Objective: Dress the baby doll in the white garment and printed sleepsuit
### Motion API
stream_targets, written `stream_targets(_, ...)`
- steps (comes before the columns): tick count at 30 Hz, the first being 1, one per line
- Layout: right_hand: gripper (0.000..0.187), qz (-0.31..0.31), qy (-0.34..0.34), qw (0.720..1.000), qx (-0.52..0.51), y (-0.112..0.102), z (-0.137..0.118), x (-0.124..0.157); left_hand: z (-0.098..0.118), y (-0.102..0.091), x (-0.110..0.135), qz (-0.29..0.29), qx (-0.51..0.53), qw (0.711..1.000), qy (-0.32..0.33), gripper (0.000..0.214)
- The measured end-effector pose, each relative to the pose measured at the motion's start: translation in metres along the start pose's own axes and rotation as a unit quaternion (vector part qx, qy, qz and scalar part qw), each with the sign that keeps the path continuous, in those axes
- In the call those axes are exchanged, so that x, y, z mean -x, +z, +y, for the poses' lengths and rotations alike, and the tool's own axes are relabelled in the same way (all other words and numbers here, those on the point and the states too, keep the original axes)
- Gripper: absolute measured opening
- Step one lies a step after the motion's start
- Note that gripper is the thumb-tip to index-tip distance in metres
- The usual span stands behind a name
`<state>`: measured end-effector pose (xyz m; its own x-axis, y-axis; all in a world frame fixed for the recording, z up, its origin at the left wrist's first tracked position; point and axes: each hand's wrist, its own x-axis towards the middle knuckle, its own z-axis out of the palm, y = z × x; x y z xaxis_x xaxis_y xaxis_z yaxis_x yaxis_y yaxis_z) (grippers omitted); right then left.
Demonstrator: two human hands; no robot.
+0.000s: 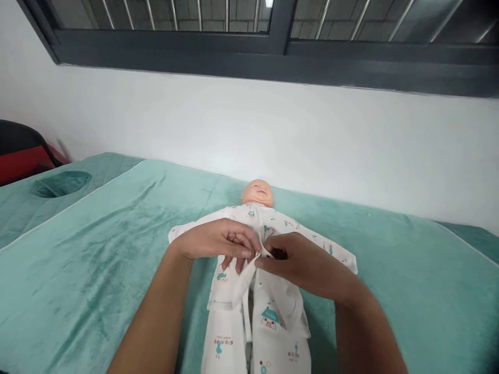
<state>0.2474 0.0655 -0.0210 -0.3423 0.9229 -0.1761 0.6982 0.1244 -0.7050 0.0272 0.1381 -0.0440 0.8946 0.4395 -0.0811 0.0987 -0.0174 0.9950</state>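
A baby doll (257,193) lies on its back, head toward the wall, dressed in a white printed baby shirt (288,223). The sleeves spread out to both sides. White printed pants (271,337) cover its legs below the shirt. Over the chest, my left hand (230,244) pinches the edge of the shirt front, its fingers curled. Close beside it, my right hand (298,259) grips the shirt's other edge between thumb and forefinger. The cloth is lifted a little where the fingertips meet. Whether a fastener sits between them is hidden.
A green padded cover (117,249) lies under the doll, with a round hole (62,184) at the far left. Behind rise a white wall (234,119) and a dark window frame (175,52). A black and red object (23,156) stands at the left edge.
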Motion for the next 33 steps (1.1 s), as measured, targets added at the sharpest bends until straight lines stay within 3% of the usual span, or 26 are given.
stream_targets(4,0.045,-0.071,-0.012,0.995,-0.073,-0.011,0.006,0.002,-0.001,-0.001,-0.001,-0.025,0.014,0.999,0.017,0.018)
stream_targets(12,0.041,-0.093,-0.033,0.99,-0.103,-0.007,0.013,-0.005,0.006,0.01,-0.011,0.037,-0.073,0.994,-0.072,0.014)
stream_targets(18,0.025,-0.059,-0.026,0.985,-0.16,-0.004,0.021,-0.007,0.013,0.017,-0.011,0.054,-0.137,0.986,-0.073,0.016)
stream_targets(23,0.023,0.024,-0.07,0.953,-0.295,0.013,0.038,-0.01,0.007,0.013,-0.011,0.071,-0.027,0.997,0.004,0.011)
stream_targets(27,0.023,0.084,-0.084,0.917,-0.381,0.026,0.045,-0.011,0.004,0.014,-0.012,0.063,0.043,0.997,0.024,0.011)
stream_targets(33,0.019,0.074,-0.109,0.922,-0.364,0.028,0.038,-0.01,0.002,0.018,-0.017,0.063,0.07,0.995,0.042,0.012)
